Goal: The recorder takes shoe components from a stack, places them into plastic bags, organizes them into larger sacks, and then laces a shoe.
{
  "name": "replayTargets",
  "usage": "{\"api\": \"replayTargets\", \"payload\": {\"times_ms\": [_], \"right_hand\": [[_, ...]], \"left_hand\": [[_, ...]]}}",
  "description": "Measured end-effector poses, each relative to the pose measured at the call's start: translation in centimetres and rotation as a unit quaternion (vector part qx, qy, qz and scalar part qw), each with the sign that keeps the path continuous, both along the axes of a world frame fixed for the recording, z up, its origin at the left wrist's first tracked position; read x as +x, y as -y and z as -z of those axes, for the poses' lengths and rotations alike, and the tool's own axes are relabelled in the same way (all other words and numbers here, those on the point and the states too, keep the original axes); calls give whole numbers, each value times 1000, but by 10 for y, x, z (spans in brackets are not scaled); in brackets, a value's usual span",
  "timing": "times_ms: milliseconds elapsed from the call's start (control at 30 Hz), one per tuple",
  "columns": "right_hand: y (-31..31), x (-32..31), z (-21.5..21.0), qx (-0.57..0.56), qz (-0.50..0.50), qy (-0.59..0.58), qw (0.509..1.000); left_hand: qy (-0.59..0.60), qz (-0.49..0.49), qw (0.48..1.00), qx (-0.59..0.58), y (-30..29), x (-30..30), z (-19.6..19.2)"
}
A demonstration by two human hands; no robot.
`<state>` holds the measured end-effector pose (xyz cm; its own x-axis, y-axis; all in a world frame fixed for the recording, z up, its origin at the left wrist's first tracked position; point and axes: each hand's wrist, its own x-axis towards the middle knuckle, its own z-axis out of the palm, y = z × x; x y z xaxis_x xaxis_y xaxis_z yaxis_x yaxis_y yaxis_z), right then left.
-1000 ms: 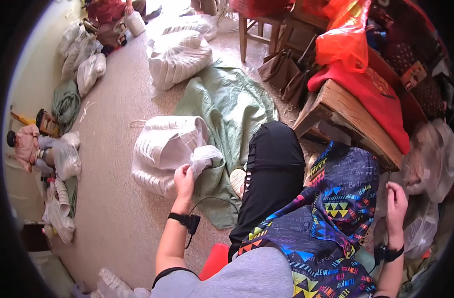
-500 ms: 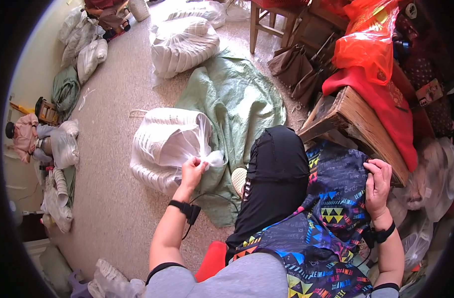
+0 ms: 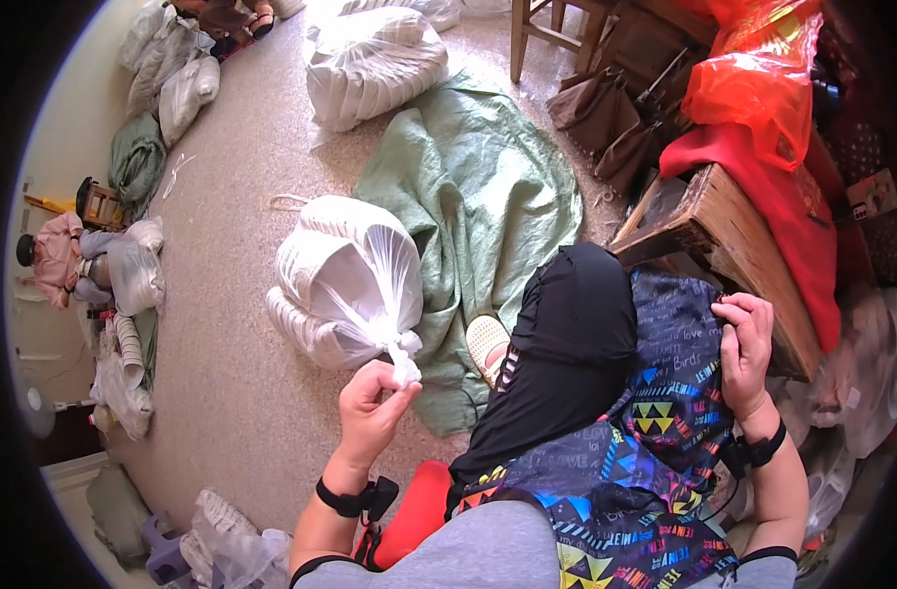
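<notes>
A clear plastic bag [image 3: 395, 265] packed with curved stacks of white, rim-edged pieces rests on the floor at the edge of a green woven sheet [image 3: 478, 167]. Its gathered neck is knotted. My left hand [image 3: 372, 407] pinches the twisted tail just past that knot, drawing the film into tight folds. On the patterned dark apron [image 3: 669, 344] over my right knee lies my right hand [image 3: 746, 348], fingers curled at the cloth's edge. Something small, dark and orange shows by its fingertips; I cannot make out what it is.
Another filled bag [image 3: 375, 69] stands beyond the sheet. To the right are a wooden box [image 3: 733, 245] under red cloth and a folded brown umbrella [image 3: 606, 118]. At the far left a person in pink [image 3: 58, 257] sits among bags. My shoe [image 3: 486, 344] touches the sheet.
My left hand has drawn the bag's knotted neck toward me, stretching the film. The view has shifted slightly. My right hand stays on the apron.
</notes>
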<state>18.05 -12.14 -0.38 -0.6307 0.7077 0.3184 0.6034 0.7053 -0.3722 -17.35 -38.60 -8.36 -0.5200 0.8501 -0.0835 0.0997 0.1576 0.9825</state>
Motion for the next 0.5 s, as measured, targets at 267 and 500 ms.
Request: {"api": "replayTargets", "payload": {"times_ms": [267,500], "right_hand": [[-3,-12,-1,-4,-19,3,1000],[-6,-16,3,-6,-29,-5,1000]], "left_hand": [[2,-65,998,-6,8,-24,10],[303,-207,930,21,9,-31,59]]}}
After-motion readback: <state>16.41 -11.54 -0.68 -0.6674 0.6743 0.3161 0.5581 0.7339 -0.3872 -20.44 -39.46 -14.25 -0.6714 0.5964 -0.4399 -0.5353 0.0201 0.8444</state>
